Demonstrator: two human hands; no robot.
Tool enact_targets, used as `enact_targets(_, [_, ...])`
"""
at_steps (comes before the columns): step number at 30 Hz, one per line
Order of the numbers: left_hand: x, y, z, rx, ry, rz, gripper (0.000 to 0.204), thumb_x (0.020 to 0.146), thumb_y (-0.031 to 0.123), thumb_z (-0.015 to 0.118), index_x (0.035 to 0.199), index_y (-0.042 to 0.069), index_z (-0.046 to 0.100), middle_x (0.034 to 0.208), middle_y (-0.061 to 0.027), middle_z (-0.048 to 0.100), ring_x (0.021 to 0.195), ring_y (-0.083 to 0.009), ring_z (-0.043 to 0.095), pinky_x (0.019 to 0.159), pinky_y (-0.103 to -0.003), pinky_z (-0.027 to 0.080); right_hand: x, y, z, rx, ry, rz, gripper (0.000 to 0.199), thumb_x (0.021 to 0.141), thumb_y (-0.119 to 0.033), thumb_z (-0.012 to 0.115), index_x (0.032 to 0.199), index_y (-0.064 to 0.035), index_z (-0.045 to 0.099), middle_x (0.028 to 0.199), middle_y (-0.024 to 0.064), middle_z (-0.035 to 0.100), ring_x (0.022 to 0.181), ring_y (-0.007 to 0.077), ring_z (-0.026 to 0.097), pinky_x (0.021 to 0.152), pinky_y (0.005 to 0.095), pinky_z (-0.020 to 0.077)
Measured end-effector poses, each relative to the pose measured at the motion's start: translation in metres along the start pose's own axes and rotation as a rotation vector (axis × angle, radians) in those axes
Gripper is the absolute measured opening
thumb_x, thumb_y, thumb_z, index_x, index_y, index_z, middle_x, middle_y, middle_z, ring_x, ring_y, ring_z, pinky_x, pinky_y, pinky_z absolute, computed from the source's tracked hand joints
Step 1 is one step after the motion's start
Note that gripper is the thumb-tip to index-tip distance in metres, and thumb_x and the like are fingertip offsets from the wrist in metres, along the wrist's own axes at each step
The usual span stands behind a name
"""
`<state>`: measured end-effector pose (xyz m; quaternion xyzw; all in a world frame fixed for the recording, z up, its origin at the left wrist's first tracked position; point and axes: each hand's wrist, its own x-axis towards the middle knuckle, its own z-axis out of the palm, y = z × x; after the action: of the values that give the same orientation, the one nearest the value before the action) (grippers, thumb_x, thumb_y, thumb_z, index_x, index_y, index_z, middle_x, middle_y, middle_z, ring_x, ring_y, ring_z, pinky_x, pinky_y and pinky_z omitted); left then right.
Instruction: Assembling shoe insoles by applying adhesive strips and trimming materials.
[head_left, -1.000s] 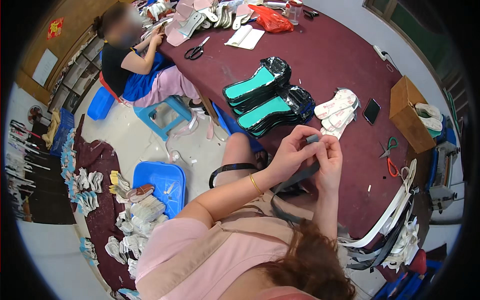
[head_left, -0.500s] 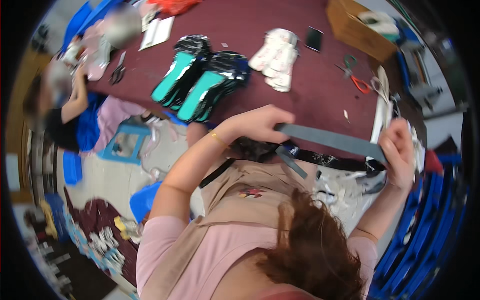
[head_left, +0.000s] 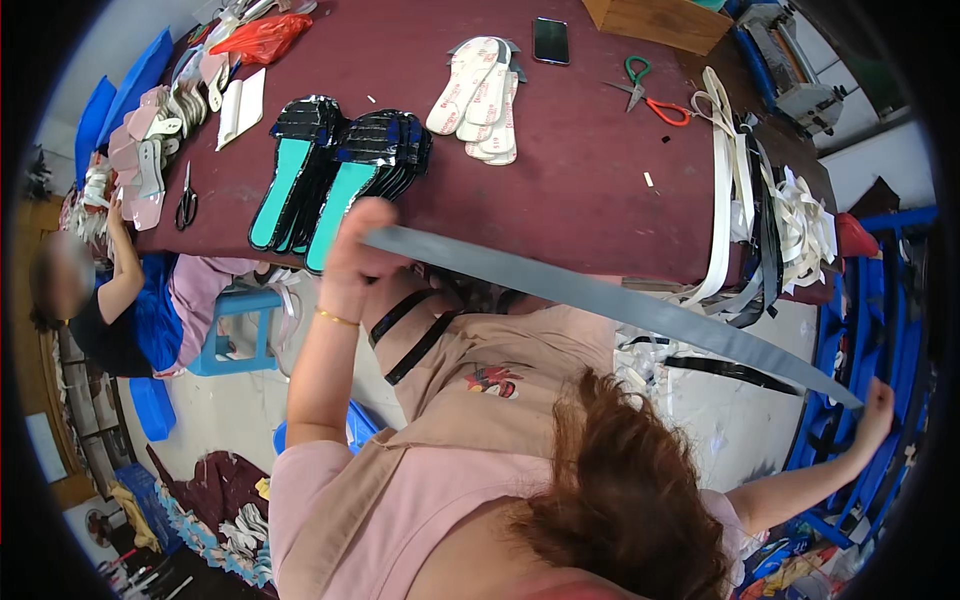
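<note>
A long flat grey strip [head_left: 600,296] is stretched taut between my two hands, slanting down to the right across my lap. Its left end is pinched in my left hand [head_left: 360,245], raised at the table's near edge beside a pile of black-and-teal sole-shaped pieces [head_left: 345,200]. Out at the far right, my right hand [head_left: 876,410] grips the other end in closed fingers, in front of blue shelving. Shiny black strips [head_left: 420,350] lie over the apron [head_left: 520,350] on my lap.
On the maroon table [head_left: 580,200] are white printed insoles [head_left: 480,100], a phone [head_left: 551,41], red-and-green-handled scissors [head_left: 652,95] and dark scissors [head_left: 186,205]. Hanging strips [head_left: 722,190] line its right edge. Blue racks [head_left: 860,350] stand right. A co-worker [head_left: 120,300] sits at left.
My hands have moved far apart, the right one outward and down, the left one leftward. Much more of the grey strip now shows, pulled straight between them.
</note>
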<state>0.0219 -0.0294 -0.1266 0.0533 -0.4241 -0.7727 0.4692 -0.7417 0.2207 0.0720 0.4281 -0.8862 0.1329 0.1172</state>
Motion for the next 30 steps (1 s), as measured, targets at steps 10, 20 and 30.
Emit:
enact_targets(10, [0.038, -0.004, 0.049, 0.534, 0.700, -0.126, 0.035, 0.097, 0.029, 0.045, 0.089, -0.001, 0.061, 0.057, -0.0015, 0.054, 0.052, -0.0076, 0.049, 0.053, -0.020, 0.039, -0.123, -0.516, 0.208, 1.093, -0.987, -1.105, 0.041, 0.087, -0.028, 0.059, 0.119, -0.0023, 0.056, 0.113, 0.0154, 0.060, 0.106, 0.0264, 0.056, 0.091, 0.0334, 0.0432])
enact_targets(20, [0.150, -0.054, -0.061, 1.480, 0.554, -0.137, 0.039, 0.089, 0.033, 0.057, 0.094, -0.005, 0.056, 0.082, -0.0140, 0.061, 0.077, -0.0230, 0.058, 0.067, -0.032, 0.046, -0.133, -0.597, 0.308, 1.701, -0.529, -0.313, 0.017, 0.091, -0.014, 0.054, 0.097, 0.0017, 0.059, 0.086, 0.0114, 0.066, 0.076, 0.0157, 0.063, 0.067, 0.0281, 0.0496])
enact_targets(30, [0.229, -0.050, -0.153, 1.759, 0.591, -0.587, 0.090, 0.073, 0.052, 0.065, 0.128, -0.010, 0.029, 0.111, -0.0324, 0.053, 0.103, -0.0424, 0.055, 0.087, -0.044, 0.046, -0.131, -0.630, 0.378, 0.958, -0.279, -0.867, 0.018, 0.088, -0.017, 0.050, 0.096, -0.0018, 0.054, 0.111, 0.0204, 0.059, 0.114, 0.0296, 0.051, 0.101, 0.0460, 0.0324])
